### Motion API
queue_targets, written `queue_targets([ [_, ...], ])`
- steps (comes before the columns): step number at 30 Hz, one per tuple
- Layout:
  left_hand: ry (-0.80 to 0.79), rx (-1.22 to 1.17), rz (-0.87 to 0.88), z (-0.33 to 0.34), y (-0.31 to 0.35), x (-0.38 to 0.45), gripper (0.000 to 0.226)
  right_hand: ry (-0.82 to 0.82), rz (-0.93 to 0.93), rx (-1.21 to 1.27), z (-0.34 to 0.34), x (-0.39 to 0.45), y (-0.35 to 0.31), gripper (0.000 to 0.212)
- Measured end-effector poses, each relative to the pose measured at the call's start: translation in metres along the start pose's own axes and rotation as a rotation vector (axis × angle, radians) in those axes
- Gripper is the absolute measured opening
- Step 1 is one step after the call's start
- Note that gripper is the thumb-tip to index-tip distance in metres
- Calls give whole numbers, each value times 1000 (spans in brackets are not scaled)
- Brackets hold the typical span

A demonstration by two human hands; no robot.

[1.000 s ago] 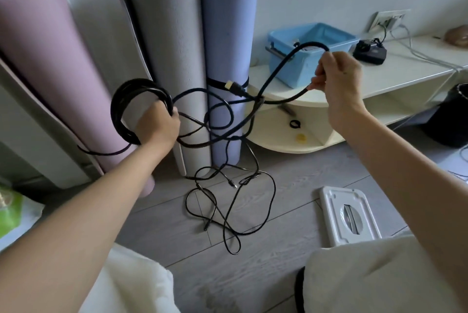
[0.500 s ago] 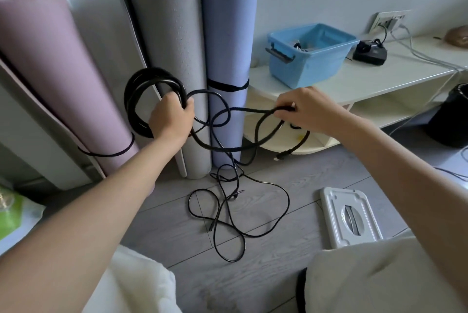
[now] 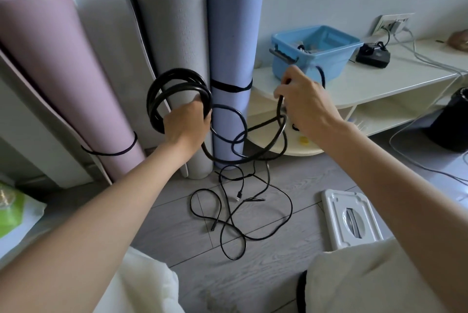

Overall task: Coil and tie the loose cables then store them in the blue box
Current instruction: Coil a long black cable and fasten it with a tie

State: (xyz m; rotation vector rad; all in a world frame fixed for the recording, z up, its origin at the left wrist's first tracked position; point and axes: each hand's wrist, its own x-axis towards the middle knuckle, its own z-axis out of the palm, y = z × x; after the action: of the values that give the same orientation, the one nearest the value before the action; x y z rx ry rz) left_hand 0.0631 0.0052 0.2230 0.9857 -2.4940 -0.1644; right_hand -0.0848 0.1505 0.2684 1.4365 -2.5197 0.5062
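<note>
My left hand (image 3: 187, 122) grips a coil of thick black cable (image 3: 174, 89), held upright in front of the rolled mats. The free end of that cable sags in a loop below and rises to my right hand (image 3: 304, 104), which pinches it near the shelf edge. Thin black cables (image 3: 243, 208) lie tangled on the grey floor beneath both hands. The blue box (image 3: 329, 59) stands on the white shelf behind my right hand, with a few small items inside.
Pink (image 3: 50, 72), grey (image 3: 174, 33) and blue rolled mats (image 3: 233, 33) lean against the wall. A white shelf (image 3: 379, 84) carries a black charger (image 3: 372, 54) plugged into a wall socket. A white plastic lid (image 3: 352, 219) lies on the floor at right. A dark bin (image 3: 453, 120) stands far right.
My right hand rose from the low loop to just below the blue box, keeping hold of the cable. My left hand with the coil shifted slightly right. The floor cables moved a little.
</note>
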Motion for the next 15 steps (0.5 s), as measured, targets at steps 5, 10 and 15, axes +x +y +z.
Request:
queue_targets([
  [5, -97, -150, -158, 7, -13, 8, 22, -58, -610, 65, 12, -13, -27, 12],
  [10, -105, -487, -476, 9, -22, 24, 25, -401, -505, 174, 13, -32, -51, 26],
  [15, 34, -669, -414, -2, -10, 32, 28, -456, -452, -121, 14, -25, -39, 63],
])
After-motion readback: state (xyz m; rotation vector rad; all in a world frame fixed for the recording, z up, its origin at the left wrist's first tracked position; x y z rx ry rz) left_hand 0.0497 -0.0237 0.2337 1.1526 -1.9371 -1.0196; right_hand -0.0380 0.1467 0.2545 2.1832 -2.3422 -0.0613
